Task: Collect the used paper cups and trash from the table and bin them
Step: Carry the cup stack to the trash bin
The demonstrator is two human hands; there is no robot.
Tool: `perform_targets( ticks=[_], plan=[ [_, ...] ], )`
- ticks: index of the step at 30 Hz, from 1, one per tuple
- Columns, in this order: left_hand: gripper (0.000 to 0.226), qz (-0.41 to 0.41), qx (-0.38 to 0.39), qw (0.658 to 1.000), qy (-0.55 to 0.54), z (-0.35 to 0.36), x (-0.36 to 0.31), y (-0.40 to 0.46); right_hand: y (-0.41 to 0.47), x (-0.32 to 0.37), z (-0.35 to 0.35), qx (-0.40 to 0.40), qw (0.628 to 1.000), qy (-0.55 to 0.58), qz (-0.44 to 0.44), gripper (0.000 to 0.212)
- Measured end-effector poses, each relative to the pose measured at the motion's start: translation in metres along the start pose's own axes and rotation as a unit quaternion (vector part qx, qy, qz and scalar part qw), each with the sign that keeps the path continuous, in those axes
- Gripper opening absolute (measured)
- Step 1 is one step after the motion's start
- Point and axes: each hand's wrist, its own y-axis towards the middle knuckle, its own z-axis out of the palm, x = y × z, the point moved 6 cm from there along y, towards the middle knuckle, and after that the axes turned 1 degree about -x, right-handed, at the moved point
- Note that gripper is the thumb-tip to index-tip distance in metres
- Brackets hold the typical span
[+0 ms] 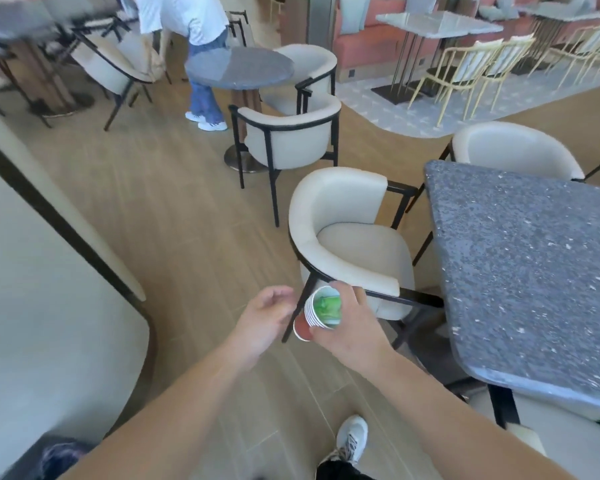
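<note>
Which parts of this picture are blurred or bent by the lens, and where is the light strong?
Head view: the top-left corner with the dark table is smeared by motion blur; the stacked paper cups in the right hand stay fairly sharp; the left hand is slightly soft. The wide lens curves the grey speckled table edge. Light is soft and even, brightest on the far rug.

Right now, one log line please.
stage: carrying | right hand: holding stacked paper cups, green trash inside | left hand: empty | bin: unseen

single head view, from my head, facing forward and down; my hands (352, 327) close, table (534, 271) corner right.
</note>
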Motion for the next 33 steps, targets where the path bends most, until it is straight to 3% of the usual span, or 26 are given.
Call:
perform_targets(
  ticks=[10, 19, 33],
  plan=[
    [0.041, 0.001, -0.079, 0.993, -0.091, -0.115, 0.036, -0.068, -0.037, 0.098, 0.096, 0.114, 0.988, -0.017, -0.098, 0.079],
    [0.029, 0.003, -0.183, 0.967, -0.177, -0.22, 0.083, -0.131, -0.063, 0.184, 0.188, 0.221, 0.954, -0.019, -0.202, 0.084],
    [0.029, -0.027, -0.387, 0.892, -0.233, -0.32, 0.145, -0.199, -0.097, 0.276, 0.32, 0.393, 0.855, 0.026, -0.338, 0.079]
  ],
)
